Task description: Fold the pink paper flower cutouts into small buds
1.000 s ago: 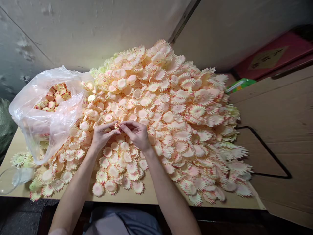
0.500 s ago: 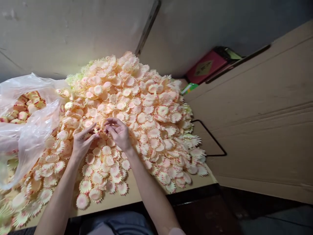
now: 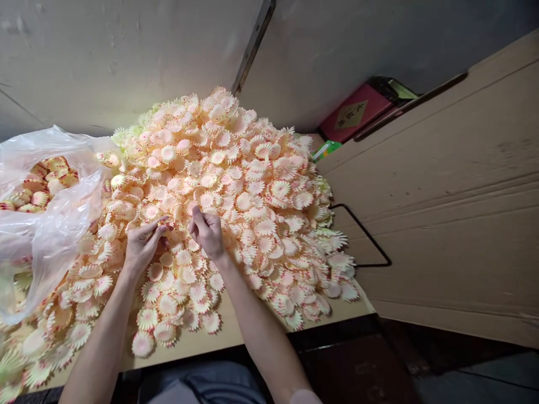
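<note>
A big heap of cream artificial flower pieces (image 3: 252, 185), round with pink-red notched edges, covers the table. My left hand (image 3: 143, 244) is over the near middle of the heap, thumb and fingers closed on a flower piece (image 3: 166, 224) that is mostly hidden and hard to set apart from those behind it. Just to its right, my right hand (image 3: 208, 233) is closed, thumb uppermost and fingers curled in. Whatever it may hold is hidden. The hands are a small distance apart.
At left, a clear plastic bag (image 3: 69, 216) lies open with stacked flower pieces (image 3: 54, 178) inside. A large cardboard sheet (image 3: 446, 207) stands at right, near a black wire loop (image 3: 385, 247). Behind it sits a red box (image 3: 353, 115). The table's front edge (image 3: 227, 342) is close to my body.
My right hand has gone from extended fingers to a closed grip with the thumb raised, and moved slightly right. The left thumb and fingers have come closer together. The heap looks the same.
</note>
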`<state>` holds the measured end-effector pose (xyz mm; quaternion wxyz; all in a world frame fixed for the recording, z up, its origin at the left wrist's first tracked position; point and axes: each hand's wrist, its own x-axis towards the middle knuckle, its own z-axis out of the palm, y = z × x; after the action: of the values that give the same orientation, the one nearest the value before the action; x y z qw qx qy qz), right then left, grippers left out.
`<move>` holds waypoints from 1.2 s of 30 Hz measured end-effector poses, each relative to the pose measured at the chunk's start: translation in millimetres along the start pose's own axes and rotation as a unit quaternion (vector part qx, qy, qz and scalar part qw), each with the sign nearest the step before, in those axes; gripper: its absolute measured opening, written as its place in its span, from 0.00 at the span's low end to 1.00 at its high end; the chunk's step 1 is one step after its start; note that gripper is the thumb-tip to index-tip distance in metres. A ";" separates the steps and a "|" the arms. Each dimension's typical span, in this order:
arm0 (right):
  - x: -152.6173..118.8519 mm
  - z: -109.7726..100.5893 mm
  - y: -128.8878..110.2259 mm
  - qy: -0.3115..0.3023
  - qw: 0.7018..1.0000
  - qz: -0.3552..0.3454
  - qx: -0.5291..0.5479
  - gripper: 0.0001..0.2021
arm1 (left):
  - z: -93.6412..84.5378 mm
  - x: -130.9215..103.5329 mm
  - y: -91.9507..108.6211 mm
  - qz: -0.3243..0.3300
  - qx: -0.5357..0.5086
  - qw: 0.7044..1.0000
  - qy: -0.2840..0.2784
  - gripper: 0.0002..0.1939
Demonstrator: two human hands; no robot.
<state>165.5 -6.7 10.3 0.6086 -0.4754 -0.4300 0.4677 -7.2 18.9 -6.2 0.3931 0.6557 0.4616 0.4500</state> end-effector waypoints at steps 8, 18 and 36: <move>1.1 3.9 -4.0 -0.058 0.998 -0.030 -0.005 0.14 | 0.4 0.9 9.6 -0.027 -0.072 0.997 -0.001 0.29; -2.7 3.5 2.7 -0.098 0.995 -0.018 -0.009 0.09 | 5.8 -4.8 14.7 -0.085 -0.142 0.986 -0.001 0.16; -6.6 0.3 -3.1 -0.079 0.996 0.021 0.017 0.11 | 4.2 -3.7 1.2 0.089 0.034 0.995 -0.005 0.17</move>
<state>164.5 -13.4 12.9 0.5707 -0.4353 -0.4586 0.5239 -3.5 14.6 -7.1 0.3313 0.7093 0.4145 0.4641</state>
